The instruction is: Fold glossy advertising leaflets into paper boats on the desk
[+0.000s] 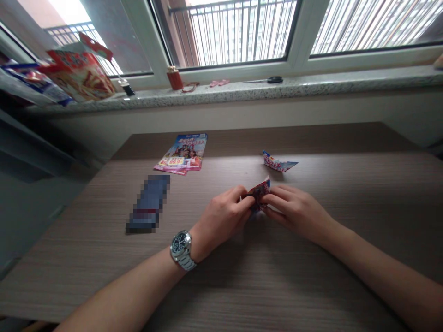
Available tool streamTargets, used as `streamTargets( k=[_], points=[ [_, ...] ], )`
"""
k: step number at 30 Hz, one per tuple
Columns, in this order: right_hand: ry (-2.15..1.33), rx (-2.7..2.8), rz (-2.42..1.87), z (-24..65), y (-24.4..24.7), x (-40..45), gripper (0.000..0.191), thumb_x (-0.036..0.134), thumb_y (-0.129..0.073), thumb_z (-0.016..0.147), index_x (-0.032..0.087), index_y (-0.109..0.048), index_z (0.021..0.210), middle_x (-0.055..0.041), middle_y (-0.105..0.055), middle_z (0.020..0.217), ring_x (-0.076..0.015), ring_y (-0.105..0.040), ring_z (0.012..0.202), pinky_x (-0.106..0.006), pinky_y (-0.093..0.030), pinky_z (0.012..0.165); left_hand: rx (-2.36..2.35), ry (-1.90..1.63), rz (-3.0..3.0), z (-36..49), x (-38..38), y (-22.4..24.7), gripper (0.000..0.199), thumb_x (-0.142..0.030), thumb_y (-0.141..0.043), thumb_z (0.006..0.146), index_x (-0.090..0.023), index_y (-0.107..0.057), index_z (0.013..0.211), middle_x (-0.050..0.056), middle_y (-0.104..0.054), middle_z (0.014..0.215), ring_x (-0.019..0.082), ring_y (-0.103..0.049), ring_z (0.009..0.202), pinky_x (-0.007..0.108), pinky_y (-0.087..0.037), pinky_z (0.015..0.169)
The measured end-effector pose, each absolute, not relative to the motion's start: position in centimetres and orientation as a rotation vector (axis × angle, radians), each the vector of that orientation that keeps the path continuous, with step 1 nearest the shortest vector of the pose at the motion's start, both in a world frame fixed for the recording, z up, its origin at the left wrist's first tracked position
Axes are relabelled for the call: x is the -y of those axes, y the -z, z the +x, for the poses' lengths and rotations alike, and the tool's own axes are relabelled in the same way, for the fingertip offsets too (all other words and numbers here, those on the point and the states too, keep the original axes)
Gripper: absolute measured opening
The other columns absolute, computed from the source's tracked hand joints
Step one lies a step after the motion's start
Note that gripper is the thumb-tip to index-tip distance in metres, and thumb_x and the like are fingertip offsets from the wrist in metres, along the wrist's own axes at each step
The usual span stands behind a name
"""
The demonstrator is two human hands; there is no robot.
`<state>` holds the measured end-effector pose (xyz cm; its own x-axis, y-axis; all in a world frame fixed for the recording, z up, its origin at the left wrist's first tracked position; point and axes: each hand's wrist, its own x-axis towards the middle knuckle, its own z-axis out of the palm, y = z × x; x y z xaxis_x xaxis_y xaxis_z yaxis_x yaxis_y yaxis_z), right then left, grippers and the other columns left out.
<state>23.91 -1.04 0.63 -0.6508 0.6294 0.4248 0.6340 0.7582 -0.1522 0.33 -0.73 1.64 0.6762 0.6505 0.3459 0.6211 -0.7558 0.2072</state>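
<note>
A small folded piece of printed paper (259,192), red and blue, is held between both hands above the middle of the table. My left hand (226,212), with a silver watch on the wrist, pinches its left side. On the right side, the fingers of my right hand (294,210) are closed on the same paper, partly covering it. Just behind the hands lies a folded paper boat (278,163) with pointed ends, apart from them.
Printed flyers (185,154) lie stacked at the back left of the table (214,295). A dark pixelated object (148,203) is nearer. The windowsill (228,94) holds a red container (175,78), scissors (274,80) and snack bags (81,76).
</note>
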Motion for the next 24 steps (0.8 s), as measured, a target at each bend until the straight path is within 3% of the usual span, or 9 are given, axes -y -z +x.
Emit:
streamTargets(
  k=[4,13,19,24],
  points=[
    [0.061,2.543,-0.951,24.4,-1.0,0.9,0.014,0.025,-0.055,0.100,0.021,-0.065,0.108,-0.0103,-0.070,0.101,-0.0255,-0.063,0.088,-0.038,-0.052,0.078,-1.114,-0.652,2.742,0.2,0.5,-1.6,0.014,-0.019,-0.051,0.098,-0.016,-0.064,0.101,0.006,-0.061,0.095,0.017,-0.060,0.082,0.029,-0.053,0.075],
    [0.047,2.611,-0.913,24.0,-0.3,0.7,0.018,0.026,-0.053,0.101,0.022,-0.068,0.110,-0.0107,-0.069,0.100,-0.0246,-0.064,0.086,-0.038,-0.052,0.076,-1.059,-0.729,2.517,0.6,0.7,-0.8,0.015,-0.013,-0.050,0.097,-0.017,-0.064,0.102,0.006,-0.063,0.098,0.016,-0.063,0.083,0.028,-0.055,0.080],
    [-0.017,2.614,-0.934,24.5,-0.1,0.5,0.019,0.029,-0.058,0.099,0.020,-0.068,0.113,-0.0129,-0.072,0.113,-0.0286,-0.068,0.100,-0.043,-0.055,0.086,-1.029,-0.677,2.555,0.1,0.4,-1.2,0.017,-0.017,-0.048,0.098,-0.015,-0.065,0.096,0.006,-0.062,0.093,0.016,-0.061,0.079,0.029,-0.055,0.077],
    [-0.132,2.526,-0.924,25.6,0.2,0.0,0.024,0.028,-0.058,0.099,0.024,-0.068,0.121,-0.0098,-0.072,0.122,-0.0274,-0.070,0.106,-0.041,-0.057,0.090,-0.997,-0.668,2.567,-0.6,0.1,-1.5,0.022,-0.015,-0.049,0.096,-0.016,-0.068,0.107,0.007,-0.064,0.099,0.017,-0.064,0.084,0.031,-0.056,0.079]
  ],
)
